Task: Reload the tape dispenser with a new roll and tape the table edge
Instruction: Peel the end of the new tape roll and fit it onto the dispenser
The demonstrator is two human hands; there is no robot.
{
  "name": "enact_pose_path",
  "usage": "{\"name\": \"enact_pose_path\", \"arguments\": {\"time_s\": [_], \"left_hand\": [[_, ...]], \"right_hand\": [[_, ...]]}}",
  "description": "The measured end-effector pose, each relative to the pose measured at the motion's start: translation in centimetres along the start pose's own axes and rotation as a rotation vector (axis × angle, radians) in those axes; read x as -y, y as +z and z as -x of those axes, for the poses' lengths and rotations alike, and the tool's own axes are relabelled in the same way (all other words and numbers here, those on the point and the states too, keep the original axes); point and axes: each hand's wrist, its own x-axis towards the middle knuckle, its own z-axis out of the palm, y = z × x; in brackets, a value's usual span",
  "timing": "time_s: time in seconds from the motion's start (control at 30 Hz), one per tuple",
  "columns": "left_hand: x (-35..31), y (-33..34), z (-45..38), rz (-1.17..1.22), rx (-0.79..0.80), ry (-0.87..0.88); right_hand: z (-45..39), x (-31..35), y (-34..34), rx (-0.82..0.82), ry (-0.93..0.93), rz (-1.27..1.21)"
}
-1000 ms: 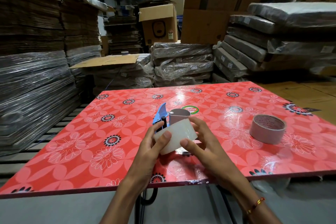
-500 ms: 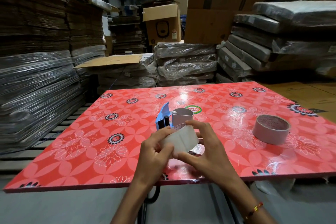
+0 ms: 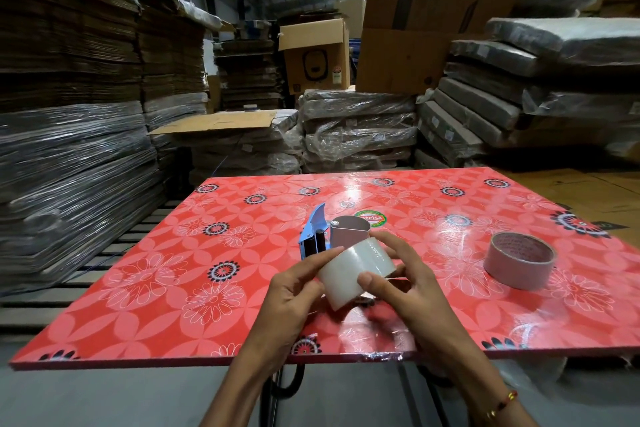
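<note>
A whitish roll of clear tape [image 3: 353,270] is held above the near part of the red flowered table [image 3: 166,274]. My left hand [image 3: 294,291] grips its left side and my right hand [image 3: 401,284] grips its right side, thumb on the outer face. Just behind the roll lies the blue tape dispenser [image 3: 315,232] with a grey curved hub [image 3: 349,230] standing up; its lower part is hidden by the roll and my fingers. The table's near edge [image 3: 207,362] runs below my wrists.
A second, brownish tape roll [image 3: 519,260] lies flat on the table at the right. A green round sticker [image 3: 370,218] sits behind the dispenser. Stacks of wrapped flat cardboard and boxes surround the table at the left, back and right.
Both hands have turned the clear roll slightly and kept it over the same spot; my right thumb now rests on its outer face. The view has shifted a little.
</note>
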Motion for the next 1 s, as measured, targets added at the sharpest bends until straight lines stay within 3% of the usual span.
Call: {"name": "enact_pose_path", "arguments": {"time_s": [0.2,0.47,0.7,1.0], "left_hand": [[0.15,0.70,0.14,-0.037,-0.064,0.026],[-0.13,0.80,0.56,-0.201,0.006,0.066],[0.24,1.01,0.61,-0.063,-0.063,0.054],[0.10,0.40,0.41,-0.068,0.018,0.033]], "right_hand": [[0.40,0.20,0.80,0.105,-0.118,0.122],[0.04,-0.54,0.21,0.085,-0.109,-0.004],[0.20,-0.51,0.57,0.049,-0.126,0.071],[-0.04,0.31,0.36,-0.063,0.084,-0.188]]}}
